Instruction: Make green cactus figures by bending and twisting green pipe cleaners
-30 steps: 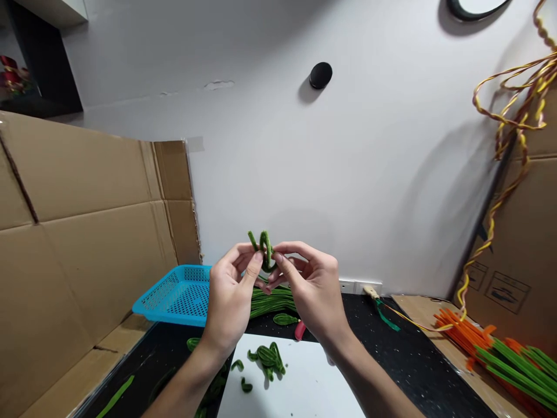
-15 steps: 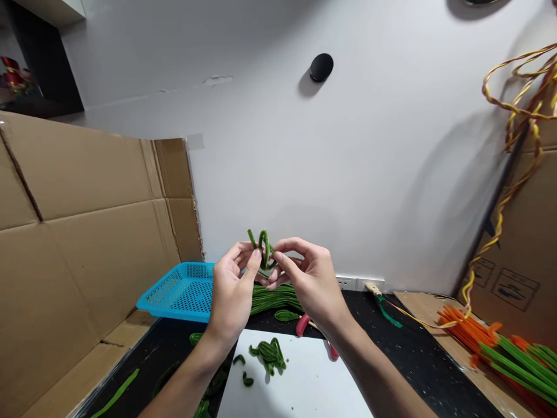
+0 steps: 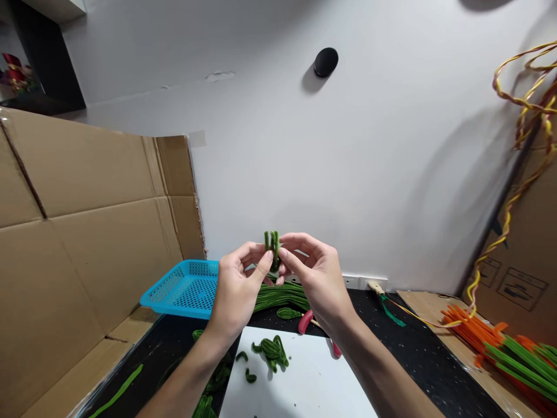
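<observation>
I hold a bent green pipe cleaner [image 3: 273,245] up in front of me, pinched between the fingertips of my left hand [image 3: 238,293] and my right hand [image 3: 314,277]. Its folded ends stick up close together above my fingers. Below my hands, a white sheet [image 3: 304,383] on the dark table carries a finished green pipe-cleaner shape [image 3: 273,350] and small green offcuts [image 3: 249,376]. A bundle of straight green pipe cleaners [image 3: 281,295] lies just behind my hands.
A blue mesh basket [image 3: 183,288] sits at the back left beside cardboard walls [image 3: 87,232]. Red-handled scissors [image 3: 306,321] lie by the sheet. Orange and green pipe cleaners [image 3: 500,348] are piled at the right, with twisted yellow-orange strands [image 3: 517,191] hanging above. A white wall stands behind.
The pipe cleaner's loop and loose end have been pressed together into a tighter, upright fold. Both hands shifted slightly right and up.
</observation>
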Tool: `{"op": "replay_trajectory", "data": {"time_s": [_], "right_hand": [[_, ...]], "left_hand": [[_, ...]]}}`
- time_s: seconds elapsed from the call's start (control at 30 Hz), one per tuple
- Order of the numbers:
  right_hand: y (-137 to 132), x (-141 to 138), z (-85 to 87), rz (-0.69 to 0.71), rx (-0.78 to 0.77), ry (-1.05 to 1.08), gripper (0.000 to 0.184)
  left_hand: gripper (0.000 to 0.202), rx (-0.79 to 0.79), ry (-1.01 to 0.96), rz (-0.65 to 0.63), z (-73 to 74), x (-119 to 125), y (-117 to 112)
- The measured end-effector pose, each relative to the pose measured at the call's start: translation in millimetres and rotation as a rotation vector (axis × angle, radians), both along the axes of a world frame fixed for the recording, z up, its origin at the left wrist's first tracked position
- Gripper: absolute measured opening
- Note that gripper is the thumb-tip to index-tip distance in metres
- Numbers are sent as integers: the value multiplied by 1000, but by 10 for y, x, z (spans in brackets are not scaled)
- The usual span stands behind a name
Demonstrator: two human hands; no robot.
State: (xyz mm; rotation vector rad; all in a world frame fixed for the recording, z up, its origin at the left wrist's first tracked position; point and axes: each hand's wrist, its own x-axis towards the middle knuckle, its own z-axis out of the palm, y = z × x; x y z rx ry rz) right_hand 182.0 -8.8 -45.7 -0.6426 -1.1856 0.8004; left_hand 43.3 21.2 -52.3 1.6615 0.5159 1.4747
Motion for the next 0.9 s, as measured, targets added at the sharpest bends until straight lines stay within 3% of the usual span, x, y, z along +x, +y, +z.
{"op": "replay_trajectory", "data": {"time_s": [0.2, 0.73, 0.9], "right_hand": [[6, 32, -4, 28, -15, -9, 28], [-7, 197, 101, -8, 6, -55, 34], [-29, 247, 145, -1, -1, -70, 32]], "left_hand": [[13, 3, 1, 6, -2, -5, 11], [26, -25, 30, -162, -13, 22, 37], [22, -41, 46, -143, -15, 12, 50]]}}
